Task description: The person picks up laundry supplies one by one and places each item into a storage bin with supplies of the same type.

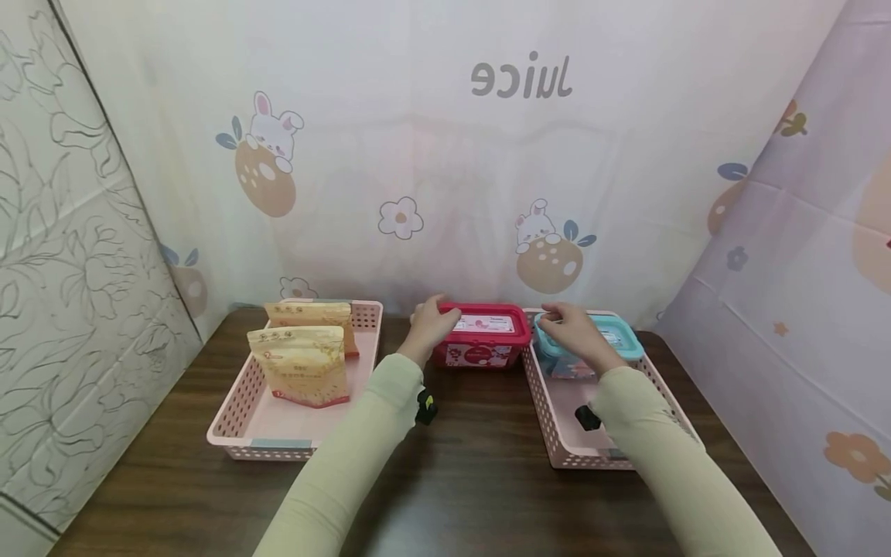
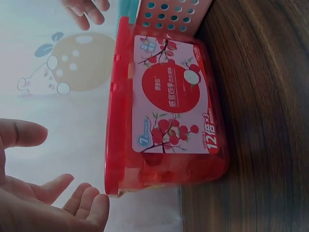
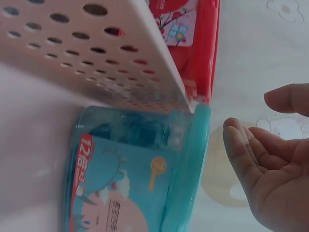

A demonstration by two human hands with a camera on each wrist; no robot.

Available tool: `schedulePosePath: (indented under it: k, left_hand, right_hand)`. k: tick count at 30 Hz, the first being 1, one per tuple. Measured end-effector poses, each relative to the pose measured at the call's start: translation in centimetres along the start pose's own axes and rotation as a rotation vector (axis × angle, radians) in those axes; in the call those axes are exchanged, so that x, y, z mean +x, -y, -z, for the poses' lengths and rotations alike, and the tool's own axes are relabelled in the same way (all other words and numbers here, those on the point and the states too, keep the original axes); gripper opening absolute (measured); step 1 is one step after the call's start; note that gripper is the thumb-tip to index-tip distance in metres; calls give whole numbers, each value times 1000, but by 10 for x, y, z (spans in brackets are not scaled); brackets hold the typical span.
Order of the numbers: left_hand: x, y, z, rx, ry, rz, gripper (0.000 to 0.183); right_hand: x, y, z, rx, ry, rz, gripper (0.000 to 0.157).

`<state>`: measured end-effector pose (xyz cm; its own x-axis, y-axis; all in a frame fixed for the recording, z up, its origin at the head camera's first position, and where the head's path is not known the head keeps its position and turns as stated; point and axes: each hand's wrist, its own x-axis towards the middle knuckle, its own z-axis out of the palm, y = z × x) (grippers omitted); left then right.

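Observation:
A red lidded plastic box (image 1: 480, 354) with a berry-printed label stands on the table between two pink baskets. My left hand (image 1: 430, 329) is at its left end; in the left wrist view that hand (image 2: 53, 200) has loosely spread fingers near the lid's edge, holding nothing. A teal lidded box (image 1: 623, 340) stands in the far part of the right pink basket (image 1: 546, 418). Above the teal box's left side is my right hand (image 1: 576, 334). Seen from the right wrist, this hand (image 3: 270, 169) is apart from the teal lid (image 3: 190, 169), with thumb and fingers separated.
The left pink basket (image 1: 237, 410) holds two yellow stand-up pouches (image 1: 302, 367), one behind the other. A printed curtain (image 1: 445, 155) hangs behind the dark wooden table (image 1: 480, 480). The right basket's perforated wall (image 3: 96, 43) stands between the two boxes.

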<state>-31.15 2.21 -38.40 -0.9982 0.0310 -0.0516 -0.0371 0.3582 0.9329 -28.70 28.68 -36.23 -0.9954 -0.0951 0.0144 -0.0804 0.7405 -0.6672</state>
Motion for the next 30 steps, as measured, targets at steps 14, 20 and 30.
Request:
schedulePosePath:
  k: [14, 20, 30]
  left_hand:
    - [6, 10, 8, 213, 11, -57, 52]
    - [10, 13, 8, 317, -7, -97, 48]
    - [13, 11, 8, 416, 23, -112, 47]
  right_hand:
    - [21, 18, -24, -185, 34, 28, 40]
    - [26, 22, -27, -261, 48, -6, 20]
    - [39, 22, -32, -341, 62, -94, 13]
